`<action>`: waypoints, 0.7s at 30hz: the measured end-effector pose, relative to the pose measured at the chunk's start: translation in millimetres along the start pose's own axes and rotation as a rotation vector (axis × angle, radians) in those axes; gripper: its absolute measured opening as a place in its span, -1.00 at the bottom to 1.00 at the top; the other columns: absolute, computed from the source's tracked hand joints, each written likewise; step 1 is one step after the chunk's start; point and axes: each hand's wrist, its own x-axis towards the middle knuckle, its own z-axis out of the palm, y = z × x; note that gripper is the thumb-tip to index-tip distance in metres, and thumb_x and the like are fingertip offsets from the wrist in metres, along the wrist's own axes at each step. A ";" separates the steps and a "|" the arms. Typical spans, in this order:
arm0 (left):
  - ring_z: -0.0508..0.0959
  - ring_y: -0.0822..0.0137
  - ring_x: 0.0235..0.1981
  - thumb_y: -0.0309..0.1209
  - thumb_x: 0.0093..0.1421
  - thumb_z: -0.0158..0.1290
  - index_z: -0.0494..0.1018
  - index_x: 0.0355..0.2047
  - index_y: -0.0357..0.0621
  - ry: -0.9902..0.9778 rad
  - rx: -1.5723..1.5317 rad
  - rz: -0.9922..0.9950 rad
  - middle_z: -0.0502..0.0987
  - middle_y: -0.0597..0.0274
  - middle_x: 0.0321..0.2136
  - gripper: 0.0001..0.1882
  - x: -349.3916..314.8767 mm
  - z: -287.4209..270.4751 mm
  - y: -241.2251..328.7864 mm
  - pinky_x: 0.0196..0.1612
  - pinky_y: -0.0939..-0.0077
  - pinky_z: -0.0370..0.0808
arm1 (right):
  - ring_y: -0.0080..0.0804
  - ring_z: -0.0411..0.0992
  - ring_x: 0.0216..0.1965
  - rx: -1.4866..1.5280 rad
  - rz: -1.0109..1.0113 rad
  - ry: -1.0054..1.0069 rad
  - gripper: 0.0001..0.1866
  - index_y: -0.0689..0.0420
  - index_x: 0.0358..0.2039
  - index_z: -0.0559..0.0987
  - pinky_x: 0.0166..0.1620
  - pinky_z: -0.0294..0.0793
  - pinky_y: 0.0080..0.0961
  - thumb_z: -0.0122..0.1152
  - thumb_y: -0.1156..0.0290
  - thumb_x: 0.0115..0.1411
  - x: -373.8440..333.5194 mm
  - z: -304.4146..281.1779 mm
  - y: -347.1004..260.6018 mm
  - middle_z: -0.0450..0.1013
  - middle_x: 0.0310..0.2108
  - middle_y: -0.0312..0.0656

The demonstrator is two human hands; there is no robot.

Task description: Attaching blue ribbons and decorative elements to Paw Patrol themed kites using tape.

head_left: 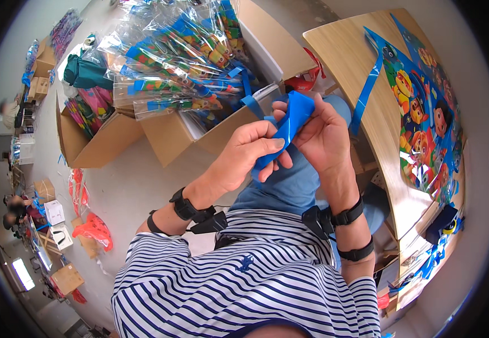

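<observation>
- Above the lap, the left hand (247, 152) pinches the blue cloth (290, 121), thumb on top.
- Against its other side is the right hand (329, 135), palm turned inward; some fingers are hidden, so I cannot tell whether it pinches too.
- Blue cloth: folded narrow, slanting between both hands, upper end toward the right hand.
- Black straps (186, 206) circle both forearms.
- Beneath the hands, jeans (281, 183); nearer, a striped shirt (216, 270).
- Just beyond the left hand, an open box (166, 132) heaped with clear packets (179, 73) of bright printed things.
- Left of that, another box (100, 145), with a green bundle (89, 72) above it.
- Right of the right hand, a wooden table (337, 48) bearing a blue printed sheet (419, 112) and a blue strip (367, 93).
- Farther left, on the floor, a red bag (94, 230).
</observation>
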 end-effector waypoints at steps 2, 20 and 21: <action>0.40 0.51 -0.74 -0.39 0.29 0.01 0.40 -0.30 -0.22 -0.010 0.049 -0.013 0.60 -0.04 -0.43 -0.86 -0.9 -1.6 -0.1 -0.59 0.70 0.37 | -0.16 0.52 -0.11 -0.006 0.010 0.023 -0.57 0.36 -0.01 0.43 0.05 0.47 -0.24 -0.03 0.21 0.35 6.3 -0.9 0.6 0.52 -0.11 0.10; 0.57 0.01 -0.32 -0.54 0.00 0.12 0.50 -0.32 -0.17 0.373 1.409 0.252 0.55 0.13 -0.39 -0.82 117.3 -221.5 -66.8 -0.28 0.26 0.50 | -0.36 0.47 -0.42 -0.329 -0.090 0.254 -0.73 0.31 -0.17 0.47 -0.22 0.42 -0.48 0.13 0.32 0.30 -1.6 -24.7 -29.0 0.51 -0.41 -0.06; 0.55 -0.05 -0.25 -0.57 -0.04 0.12 0.50 -0.30 -0.14 0.385 1.469 0.328 0.54 0.12 -0.30 -0.76 142.9 -224.5 -61.7 -0.24 0.21 0.50 | -0.36 0.47 -0.42 -0.324 -0.086 0.267 -0.73 0.31 -0.17 0.47 -0.22 0.42 -0.48 0.13 0.32 0.30 -4.4 -24.5 -30.8 0.51 -0.41 -0.06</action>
